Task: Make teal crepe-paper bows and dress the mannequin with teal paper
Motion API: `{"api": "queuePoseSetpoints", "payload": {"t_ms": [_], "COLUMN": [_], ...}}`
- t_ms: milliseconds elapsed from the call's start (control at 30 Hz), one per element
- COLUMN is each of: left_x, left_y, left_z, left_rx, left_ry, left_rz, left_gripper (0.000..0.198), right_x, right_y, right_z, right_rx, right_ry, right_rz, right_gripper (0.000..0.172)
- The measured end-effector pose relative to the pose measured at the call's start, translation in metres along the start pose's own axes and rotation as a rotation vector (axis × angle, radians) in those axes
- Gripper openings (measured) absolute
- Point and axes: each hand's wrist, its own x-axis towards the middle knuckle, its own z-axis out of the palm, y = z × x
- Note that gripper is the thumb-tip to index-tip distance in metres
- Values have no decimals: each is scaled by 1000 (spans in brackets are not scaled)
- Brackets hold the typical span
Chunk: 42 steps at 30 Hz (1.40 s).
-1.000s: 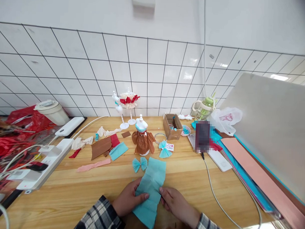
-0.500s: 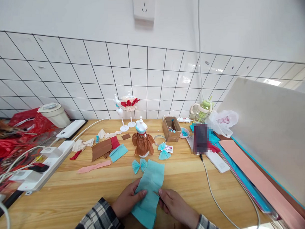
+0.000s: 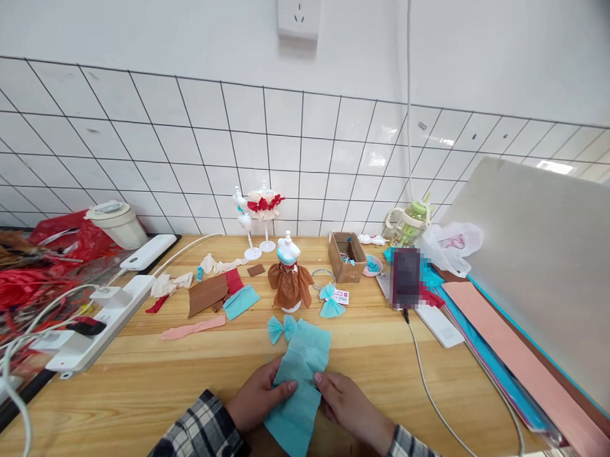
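My left hand (image 3: 260, 395) grips the left side of a long turquoise strip of crepe paper (image 3: 307, 352), thumb on top and fingers underneath. My right hand (image 3: 346, 404) is closed at the strip's right edge around a thin pointed tool, mostly hidden by the fingers. Creases cross the strip near the right fingertips. Just beyond it lies a turquoise pleated bow (image 3: 281, 329). A small white dress form (image 3: 287, 249) wearing a brown skirt (image 3: 289, 286) stands farther back. Another turquoise pleated piece (image 3: 331, 301) rests to its right, by a tag.
Brown, red and turquoise scraps (image 3: 207, 295) and a pink strip (image 3: 194, 327) lie to the left, near a white power strip (image 3: 101, 325). Behind stand two decorated forms (image 3: 263, 210) and a cardboard box (image 3: 346, 256). At right are a cable (image 3: 429, 386) and coloured sheets (image 3: 501, 342).
My right hand has shifted slightly up along the strip's edge; the tool's thin tip, visible across the paper before, is now largely hidden. The view has turned slightly left.
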Motion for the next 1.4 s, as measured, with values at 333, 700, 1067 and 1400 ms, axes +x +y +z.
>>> {"api": "queuePoseSetpoints", "payload": {"t_ms": [333, 700, 1067, 1400], "left_x": [-1, -1, 0, 0], "left_y": [1, 2, -3, 1], "left_z": [-1, -2, -2, 0], "left_rx": [106, 90, 146, 144], "left_ry": [30, 37, 34, 31], "left_rz": [12, 28, 41, 50], "left_gripper": [50, 53, 47, 47], "right_x": [3, -9, -1, 15], "right_y": [6, 1, -1, 9], "right_z": [0, -14, -2, 3], "right_rx": [-20, -85, -2, 218], "right_ry": [17, 1, 44, 36], "right_rz": [-12, -49, -67, -49], "right_gripper": [57, 64, 58, 55]}}
